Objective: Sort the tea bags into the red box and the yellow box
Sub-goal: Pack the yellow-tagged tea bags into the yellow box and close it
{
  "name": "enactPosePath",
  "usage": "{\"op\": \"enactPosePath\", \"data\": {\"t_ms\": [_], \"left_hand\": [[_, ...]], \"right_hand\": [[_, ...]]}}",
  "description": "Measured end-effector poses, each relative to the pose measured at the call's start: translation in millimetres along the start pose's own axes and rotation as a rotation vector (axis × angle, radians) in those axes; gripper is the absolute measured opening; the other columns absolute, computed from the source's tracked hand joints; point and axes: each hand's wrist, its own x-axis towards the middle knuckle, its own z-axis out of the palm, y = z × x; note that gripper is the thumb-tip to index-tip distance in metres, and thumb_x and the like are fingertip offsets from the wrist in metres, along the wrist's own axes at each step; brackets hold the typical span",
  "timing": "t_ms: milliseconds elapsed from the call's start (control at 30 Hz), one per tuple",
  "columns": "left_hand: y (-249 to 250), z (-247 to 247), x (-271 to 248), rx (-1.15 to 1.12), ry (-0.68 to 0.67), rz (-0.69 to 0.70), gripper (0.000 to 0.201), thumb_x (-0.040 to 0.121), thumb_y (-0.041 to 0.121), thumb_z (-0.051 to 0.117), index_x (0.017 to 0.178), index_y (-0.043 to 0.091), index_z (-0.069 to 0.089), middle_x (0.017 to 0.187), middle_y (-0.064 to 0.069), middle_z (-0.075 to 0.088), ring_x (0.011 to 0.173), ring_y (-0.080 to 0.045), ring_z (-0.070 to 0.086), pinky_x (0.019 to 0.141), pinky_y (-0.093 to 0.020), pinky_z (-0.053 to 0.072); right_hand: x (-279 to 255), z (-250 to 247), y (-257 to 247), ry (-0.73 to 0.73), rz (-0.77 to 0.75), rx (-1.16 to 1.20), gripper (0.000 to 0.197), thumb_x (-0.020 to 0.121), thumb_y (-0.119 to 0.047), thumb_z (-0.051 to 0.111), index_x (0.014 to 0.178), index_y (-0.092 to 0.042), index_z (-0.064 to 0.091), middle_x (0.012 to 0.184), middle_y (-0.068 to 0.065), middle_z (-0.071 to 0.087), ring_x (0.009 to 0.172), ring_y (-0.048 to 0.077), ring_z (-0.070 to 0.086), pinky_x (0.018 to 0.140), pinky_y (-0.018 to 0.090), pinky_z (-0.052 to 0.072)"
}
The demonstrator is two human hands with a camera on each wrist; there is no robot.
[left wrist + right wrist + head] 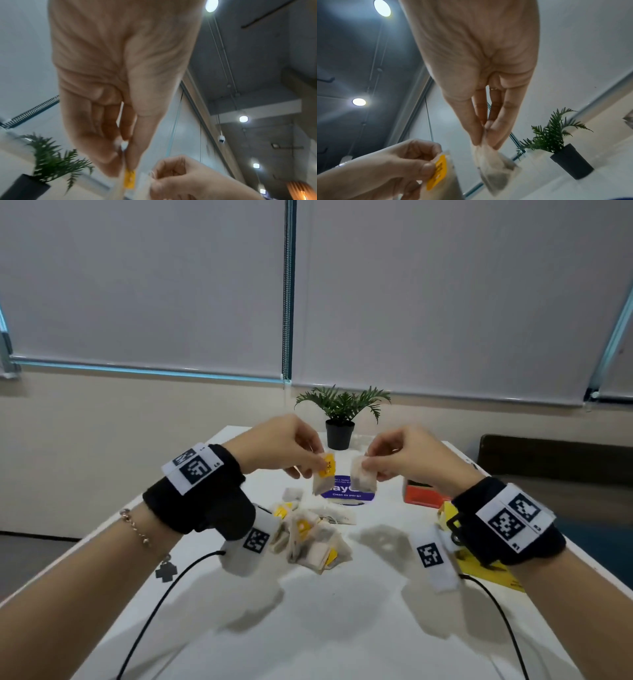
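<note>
Nearest me on the white surface [342, 628], a heap of tea bags [308, 539] lies left of its middle. By the right edge I see the yellow box [479, 563], mostly hidden by my wrist, with the red box [423, 494] beyond it. Above the heap, my left hand [281, 446] pinches a yellow-tagged tea bag [323, 479]; my right hand [407, 455] pinches a plain tea bag [361, 478] just beside it. A potted plant [340, 419] stands at the far edge.

A potted plant [340, 419] stands at the far end of the white table [342, 628]. A blue round sticker [347, 493] lies on the tabletop nearer in. Grey roller blinds [445, 296] cover the windows behind.
</note>
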Motion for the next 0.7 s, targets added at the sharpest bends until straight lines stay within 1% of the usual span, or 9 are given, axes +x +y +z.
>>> {"op": "enactPosePath", "data": {"t_ms": [100,200,267,333,400,467,533,600,700], "left_hand": [[7.6,3.7,18.8,-0.057,0.091,-0.035,0.011,0.085,0.020,0.071,0.082,0.010,0.067,0.067,-0.003,0.068,0.058,-0.008,0.062,0.054,-0.019,0.052],[10.0,10.1,32.6,-0.105,0.147,-0.048,0.012,0.084,0.023,0.072,0.079,0.013,0.066,0.072,-0.004,0.070,0.055,-0.004,0.062,0.051,-0.016,0.049],[10.6,15.3,39.1,-0.109,0.173,-0.053,0.012,0.083,0.022,0.072,0.082,0.012,0.065,0.075,-0.007,0.072,0.055,-0.003,0.063,0.050,-0.016,0.049],[11.7,19.4,44.2,-0.091,0.185,-0.055,0.010,0.084,0.021,0.070,0.082,0.012,0.065,0.075,-0.007,0.072,0.057,-0.004,0.064,0.050,-0.018,0.050],[12.0,21.5,46.6,-0.098,0.175,-0.055,0.011,0.085,0.021,0.069,0.081,0.012,0.065,0.077,-0.008,0.073,0.058,-0.005,0.065,0.051,-0.019,0.052],[11.2,21.6,46.0,-0.138,0.142,-0.058,0.016,0.087,0.025,0.070,0.081,0.011,0.065,0.079,-0.009,0.074,0.059,-0.005,0.066,0.052,-0.020,0.052],[10.2,20.2,44.0,-0.182,0.115,-0.055,0.018,0.087,0.026,0.070,0.082,0.009,0.066,0.080,-0.011,0.074,0.061,-0.007,0.068,0.053,-0.021,0.053],[9.4,17.3,42.0,-0.208,0.097,-0.050,0.015,0.087,0.022,0.071,0.082,0.009,0.067,0.080,-0.011,0.074,0.064,-0.010,0.070,0.056,-0.024,0.056],[9.3,13.5,39.3,-0.250,0.097,-0.040,0.012,0.086,0.017,0.071,0.081,0.008,0.067,0.077,-0.010,0.074,0.066,-0.013,0.070,0.061,-0.029,0.060]], "right_hand": [[9.4,-0.9,-4.8,0.142,-0.028,0.063,0.012,0.080,-0.004,0.074,0.070,-0.007,0.067,0.062,0.008,0.069,0.055,0.019,0.067,0.063,0.033,0.060],[14.8,2.4,-6.5,0.235,-0.029,0.090,0.011,0.081,-0.003,0.071,0.071,-0.005,0.066,0.058,0.007,0.068,0.052,0.020,0.069,0.057,0.031,0.057],[16.3,6.5,-7.3,0.258,-0.038,0.096,0.011,0.081,-0.004,0.071,0.072,-0.005,0.066,0.058,0.006,0.068,0.051,0.018,0.069,0.055,0.030,0.058],[16.9,10.5,-6.9,0.275,-0.068,0.068,0.011,0.082,-0.004,0.071,0.072,-0.004,0.066,0.062,0.008,0.069,0.051,0.016,0.070,0.056,0.028,0.059],[17.7,14.7,-5.0,0.310,-0.103,0.039,0.011,0.081,-0.004,0.071,0.071,-0.004,0.066,0.064,0.011,0.070,0.051,0.015,0.070,0.053,0.026,0.057],[18.4,18.7,-3.2,0.327,-0.123,0.032,0.012,0.081,-0.006,0.072,0.070,-0.004,0.067,0.065,0.012,0.071,0.050,0.014,0.069,0.050,0.022,0.054],[18.4,22.3,-3.3,0.309,-0.131,0.063,0.014,0.084,-0.010,0.073,0.071,-0.006,0.069,0.065,0.009,0.071,0.053,0.014,0.070,0.053,0.023,0.057],[20.0,23.3,-3.4,0.252,-0.111,0.151,0.014,0.087,-0.011,0.069,0.075,-0.006,0.074,0.068,0.007,0.073,0.060,0.016,0.073,0.064,0.029,0.061],[22.1,22.1,-4.9,0.146,-0.042,0.309,0.019,0.090,-0.005,0.059,0.083,-0.003,0.077,0.074,0.013,0.075,0.071,0.025,0.074,0.078,0.040,0.061]]}}
